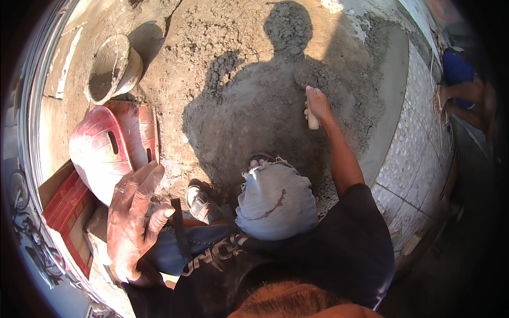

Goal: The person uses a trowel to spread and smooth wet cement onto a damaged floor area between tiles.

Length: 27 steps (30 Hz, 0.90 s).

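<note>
Right hand (318, 104) clamped on pale wooden handle (313, 123), left hand (131, 218) spread, slotted red panels (90, 139), round grey bucket (130, 73), pebbled tiles (408, 153) edging open grey mortar (241, 111)

The person wears a black lettered T-shirt (318, 265) and frayed jeans (273, 206).

Wide head-level fisheye view, close above the black shirt (323, 252), steeply down onto grey mortar (249, 106).

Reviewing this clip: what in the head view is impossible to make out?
In the head view:
Tool: its far end, beyond the right hand, blends into the shadowed ground.
Right foot: mostly covered by the knee.
Other person: partly lost in the dark rim.
Wheel: too small at left for detail.
</note>
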Tool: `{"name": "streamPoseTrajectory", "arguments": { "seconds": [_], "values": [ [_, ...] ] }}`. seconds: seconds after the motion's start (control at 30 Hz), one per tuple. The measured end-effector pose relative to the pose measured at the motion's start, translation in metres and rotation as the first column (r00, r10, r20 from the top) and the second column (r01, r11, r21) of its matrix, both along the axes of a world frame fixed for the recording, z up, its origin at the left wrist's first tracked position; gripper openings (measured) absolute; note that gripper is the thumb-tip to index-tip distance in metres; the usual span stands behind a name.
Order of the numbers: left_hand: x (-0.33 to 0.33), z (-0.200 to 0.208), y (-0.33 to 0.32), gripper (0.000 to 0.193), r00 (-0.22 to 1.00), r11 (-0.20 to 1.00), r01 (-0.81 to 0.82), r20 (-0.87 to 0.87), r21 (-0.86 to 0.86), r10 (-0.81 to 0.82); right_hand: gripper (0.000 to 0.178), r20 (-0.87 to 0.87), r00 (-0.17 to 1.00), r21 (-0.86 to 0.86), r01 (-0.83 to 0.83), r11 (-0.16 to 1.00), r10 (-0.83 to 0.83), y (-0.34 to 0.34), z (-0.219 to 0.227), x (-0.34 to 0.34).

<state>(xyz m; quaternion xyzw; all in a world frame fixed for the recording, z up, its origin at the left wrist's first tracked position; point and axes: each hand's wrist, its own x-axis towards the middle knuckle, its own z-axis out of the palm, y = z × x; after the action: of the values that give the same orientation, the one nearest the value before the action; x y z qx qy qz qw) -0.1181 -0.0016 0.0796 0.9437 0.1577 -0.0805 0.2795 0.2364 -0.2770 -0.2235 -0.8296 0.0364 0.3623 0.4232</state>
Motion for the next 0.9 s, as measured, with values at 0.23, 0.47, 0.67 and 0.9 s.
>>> {"name": "streamPoseTrajectory", "arguments": {
  "seconds": [0.23,0.47,0.67,0.9],
  "values": [
    [0.004,-0.003,-0.004,0.055,0.998,0.998,0.055,-0.015,-0.037,-0.056,0.051,0.24,0.758,-0.487,-0.446,0.751,0.606,0.074,-0.034,-0.03],
    [0.003,-0.003,-0.009,0.055,0.996,0.996,0.077,-0.039,-0.042,-0.079,0.048,0.084,0.991,-0.114,-0.091,0.989,0.101,0.015,0.0,0.081],
    [0.01,-0.005,-0.008,0.057,0.991,0.989,0.124,-0.032,-0.08,-0.127,0.045,-0.233,0.835,-0.176,-0.54,0.823,0.498,-0.026,0.034,0.108],
    [0.016,-0.002,-0.011,0.061,0.985,0.981,0.16,-0.042,-0.106,-0.165,0.043,0.071,0.929,-0.115,-0.355,0.928,0.364,-0.005,-0.003,0.01]
  ]
}}
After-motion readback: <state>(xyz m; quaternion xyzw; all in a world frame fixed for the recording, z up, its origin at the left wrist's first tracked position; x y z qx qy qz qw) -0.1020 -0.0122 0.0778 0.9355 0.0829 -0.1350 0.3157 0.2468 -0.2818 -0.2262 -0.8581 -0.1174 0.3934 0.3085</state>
